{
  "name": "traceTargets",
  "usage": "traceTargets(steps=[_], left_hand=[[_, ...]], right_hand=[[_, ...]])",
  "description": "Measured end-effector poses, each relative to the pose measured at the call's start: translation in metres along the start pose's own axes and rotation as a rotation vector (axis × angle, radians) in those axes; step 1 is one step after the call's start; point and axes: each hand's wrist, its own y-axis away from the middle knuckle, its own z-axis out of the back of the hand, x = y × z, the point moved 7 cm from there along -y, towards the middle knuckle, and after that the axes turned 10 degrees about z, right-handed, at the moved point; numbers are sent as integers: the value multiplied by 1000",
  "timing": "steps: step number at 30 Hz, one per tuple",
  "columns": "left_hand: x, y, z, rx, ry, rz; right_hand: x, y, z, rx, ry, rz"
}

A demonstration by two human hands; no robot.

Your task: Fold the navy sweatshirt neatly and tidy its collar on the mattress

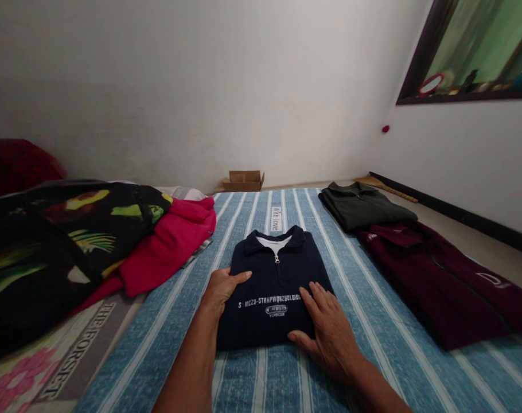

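Note:
A folded navy zip-neck sweatshirt [261, 321] lies front side up in the middle of the bed, its collar pointing away from me. It has white lettering across the chest and a short zip with a pale lining at the neck. My left hand [224, 289] holds its left edge, thumb stretched over the top and the other fingers mostly hidden at the side. On the lower right part of the sweatshirt rests my right hand [327, 327], open, with its fingers spread and lying over the fabric near the edge.
Blue striped bedding [158, 338] lies beneath. To the right are a folded maroon zip top [441, 287] and a folded dark green garment [368, 206]. A black patterned garment [71, 241] and a pink-red one [170, 246] are heaped left. A cardboard box [244, 182] stands by the wall.

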Motion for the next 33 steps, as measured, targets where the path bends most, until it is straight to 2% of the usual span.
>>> traceTargets(steps=[6,8,10,13,14,16,20,23,26,29,33], left_hand=[[0,-3,2,-8,-43,-41],[-4,-1,3,-35,-126,-68],[-15,5,10,-172,-301,-120],[-43,28,20,-497,-575,-240],[-53,38,18,-552,-621,-286],[-71,52,4,-536,-647,-396],[-99,59,-49,-340,-659,-566],[-109,39,-94,-229,-774,-549],[-111,10,-127,-219,-820,-470],[-109,-11,-146,-239,-826,-441],[-97,-23,-150,-274,-820,-425]], right_hand=[[0,1,-1,-15,0,15],[-1,0,-1,-12,-2,15],[-1,0,-2,-4,-2,16],[-2,0,-4,4,-3,20],[-2,0,-5,1,-4,20],[-2,0,-5,-7,-7,21],[-2,0,-6,-21,-11,14],[-1,1,-7,-26,-11,13],[-1,1,-8,-18,-8,24],[-2,1,-10,-18,4,34],[-4,1,-19,-39,-12,83]])
